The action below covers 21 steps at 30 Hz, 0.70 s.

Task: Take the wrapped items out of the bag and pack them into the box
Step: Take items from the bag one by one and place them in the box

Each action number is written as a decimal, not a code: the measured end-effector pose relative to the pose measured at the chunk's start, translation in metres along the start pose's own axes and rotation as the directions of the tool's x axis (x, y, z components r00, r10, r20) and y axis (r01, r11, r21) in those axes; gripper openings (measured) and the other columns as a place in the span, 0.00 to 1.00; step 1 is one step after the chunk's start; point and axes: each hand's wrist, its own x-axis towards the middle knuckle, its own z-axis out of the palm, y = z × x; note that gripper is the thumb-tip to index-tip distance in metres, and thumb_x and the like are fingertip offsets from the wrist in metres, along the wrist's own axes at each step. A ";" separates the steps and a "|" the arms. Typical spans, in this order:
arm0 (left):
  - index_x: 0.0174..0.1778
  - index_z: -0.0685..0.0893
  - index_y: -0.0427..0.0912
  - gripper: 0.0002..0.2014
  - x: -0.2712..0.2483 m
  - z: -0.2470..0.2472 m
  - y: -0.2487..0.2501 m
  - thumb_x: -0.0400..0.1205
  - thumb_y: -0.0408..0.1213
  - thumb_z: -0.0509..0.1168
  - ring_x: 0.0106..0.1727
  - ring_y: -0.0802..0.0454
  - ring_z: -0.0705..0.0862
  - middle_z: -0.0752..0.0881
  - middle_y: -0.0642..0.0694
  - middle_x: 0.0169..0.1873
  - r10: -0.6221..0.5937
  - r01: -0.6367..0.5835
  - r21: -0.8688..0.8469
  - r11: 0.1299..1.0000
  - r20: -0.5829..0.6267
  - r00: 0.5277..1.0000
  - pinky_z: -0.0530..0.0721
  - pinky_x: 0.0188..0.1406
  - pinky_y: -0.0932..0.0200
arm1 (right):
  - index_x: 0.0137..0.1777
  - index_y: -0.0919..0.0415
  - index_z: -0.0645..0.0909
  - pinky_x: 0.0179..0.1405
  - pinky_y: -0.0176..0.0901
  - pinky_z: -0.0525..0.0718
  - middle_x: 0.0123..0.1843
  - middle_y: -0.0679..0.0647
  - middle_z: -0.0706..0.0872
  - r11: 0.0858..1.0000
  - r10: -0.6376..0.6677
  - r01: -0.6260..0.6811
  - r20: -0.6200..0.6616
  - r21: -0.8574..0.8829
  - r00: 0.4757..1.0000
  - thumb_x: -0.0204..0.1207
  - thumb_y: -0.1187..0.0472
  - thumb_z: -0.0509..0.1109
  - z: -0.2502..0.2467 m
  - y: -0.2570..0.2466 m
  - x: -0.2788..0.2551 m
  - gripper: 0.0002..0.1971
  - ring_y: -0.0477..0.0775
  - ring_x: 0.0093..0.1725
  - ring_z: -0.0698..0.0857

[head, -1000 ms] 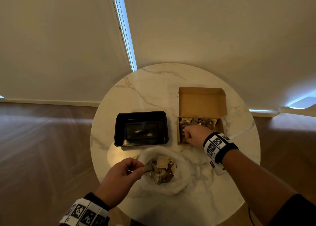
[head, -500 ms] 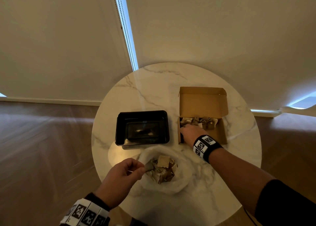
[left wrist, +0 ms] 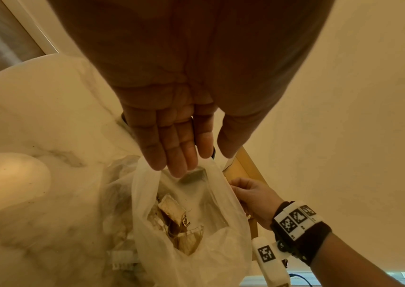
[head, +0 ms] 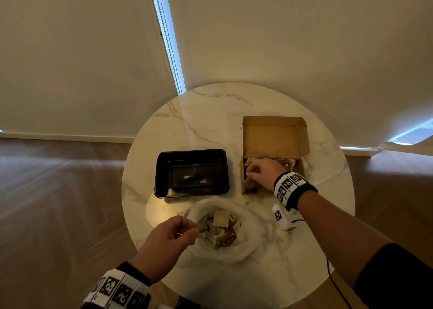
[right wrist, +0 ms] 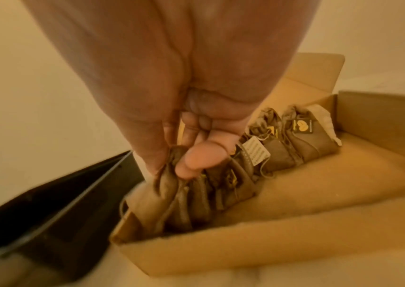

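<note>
The right hand [head: 263,173] reaches into the open cardboard box [head: 302,168] and pinches the gathered top of a brown wrapped item [right wrist: 171,186] between thumb and forefinger, at the box's corner nearest the left hand. In the right wrist view that item stands upright against the box wall, and a row of wrapped items [right wrist: 292,143] with small black-and-yellow tags runs away from the fingertips along the box's far wall — they touch one another. The box floor on the wrist side of the row is bare cardboard. The lid flap [head: 274,135] stands open beyond the right hand.

The left hand [head: 169,243] holds the rim of a translucent plastic bag [head: 236,250], the film caught between its curled fingers and thumb; in the left wrist view the fingers [left wrist: 171,143] point down into the bag's mouth and lift its edge. More wrapped items [head: 221,229] lie heaped inside the bag, just beside the left fingertips.

A black plastic tray [head: 191,171] sits beyond the left hand and just beside the box, on the side away from the right wrist. All of it rests on a round marble table [head: 281,262]. Both wrists wear bands with black-and-white markers.
</note>
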 end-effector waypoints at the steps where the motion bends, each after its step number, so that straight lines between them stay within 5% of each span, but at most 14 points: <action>1: 0.53 0.90 0.52 0.04 0.000 0.000 0.000 0.85 0.44 0.72 0.48 0.56 0.91 0.93 0.55 0.45 -0.003 0.003 -0.002 1.000 0.003 1.000 0.89 0.54 0.54 | 0.56 0.51 0.89 0.53 0.44 0.83 0.52 0.47 0.89 1.000 0.004 -0.004 -0.015 -0.018 1.000 0.82 0.52 0.73 0.005 0.001 0.003 0.07 0.50 0.53 0.86; 8: 0.53 0.90 0.53 0.04 0.002 -0.003 -0.001 0.84 0.44 0.72 0.46 0.58 0.91 0.93 0.56 0.44 0.009 -0.009 0.004 1.000 -0.002 1.000 0.88 0.53 0.57 | 0.66 0.50 0.80 0.60 0.45 0.82 0.56 0.49 0.79 0.998 -0.024 0.018 -0.115 -0.060 0.993 0.80 0.57 0.75 0.020 0.006 0.005 0.16 0.51 0.55 0.81; 14: 0.52 0.90 0.54 0.03 0.004 -0.001 -0.003 0.84 0.45 0.73 0.46 0.60 0.90 0.93 0.56 0.45 0.019 -0.019 0.027 0.999 0.010 1.000 0.88 0.52 0.57 | 0.74 0.52 0.76 0.63 0.48 0.84 0.60 0.50 0.81 0.999 -0.044 0.043 -0.080 -0.016 0.996 0.79 0.61 0.75 0.020 0.007 -0.004 0.24 0.49 0.55 0.81; 21: 0.51 0.90 0.54 0.03 0.005 0.001 -0.003 0.83 0.45 0.74 0.46 0.58 0.90 0.93 0.56 0.46 0.031 -0.032 0.046 0.998 0.004 1.000 0.89 0.54 0.53 | 0.72 0.53 0.77 0.66 0.50 0.83 0.63 0.54 0.79 0.999 -0.003 0.009 -0.145 0.042 0.989 0.78 0.64 0.74 0.035 0.008 -0.003 0.23 0.52 0.57 0.82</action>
